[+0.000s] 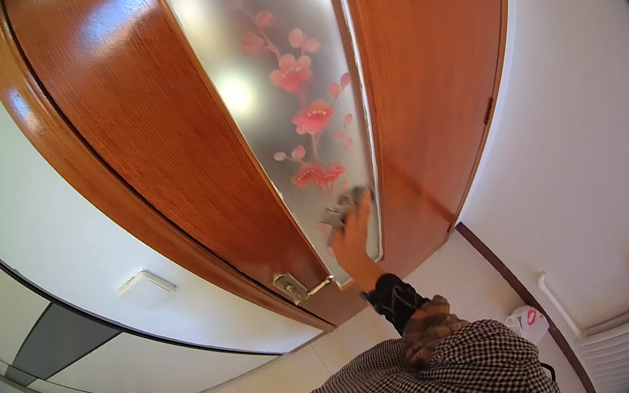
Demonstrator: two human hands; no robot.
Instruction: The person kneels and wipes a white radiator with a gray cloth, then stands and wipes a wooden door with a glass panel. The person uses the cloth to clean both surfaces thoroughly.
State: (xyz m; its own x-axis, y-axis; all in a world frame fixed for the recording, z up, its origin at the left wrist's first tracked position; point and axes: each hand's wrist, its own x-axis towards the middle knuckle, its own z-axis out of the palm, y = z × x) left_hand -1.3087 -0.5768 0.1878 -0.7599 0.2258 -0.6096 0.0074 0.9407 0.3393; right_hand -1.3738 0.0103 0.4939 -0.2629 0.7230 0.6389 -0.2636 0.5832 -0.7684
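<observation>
My right hand (355, 249) reaches up from the lower middle and presses a crumpled grey cloth (342, 207) against the lower part of a frosted glass panel (251, 85). The fingers are closed over the cloth, and their edges look slightly smeared. Pink blossoms on a branch decorate the glass just above the cloth. The panel is set in a glossy reddish-brown wooden door (424, 60). A brass-coloured door handle (292, 286) sits to the left of my wrist, apart from it. A dark cuff and a checked sleeve cover my arm. My left hand is out of view.
A white light switch (147, 287) is on the wall left of the door frame. At the lower right are a white radiator (621, 350), a pipe (559, 303) and a white plastic bag (527, 323). Several household items stand at the lower left.
</observation>
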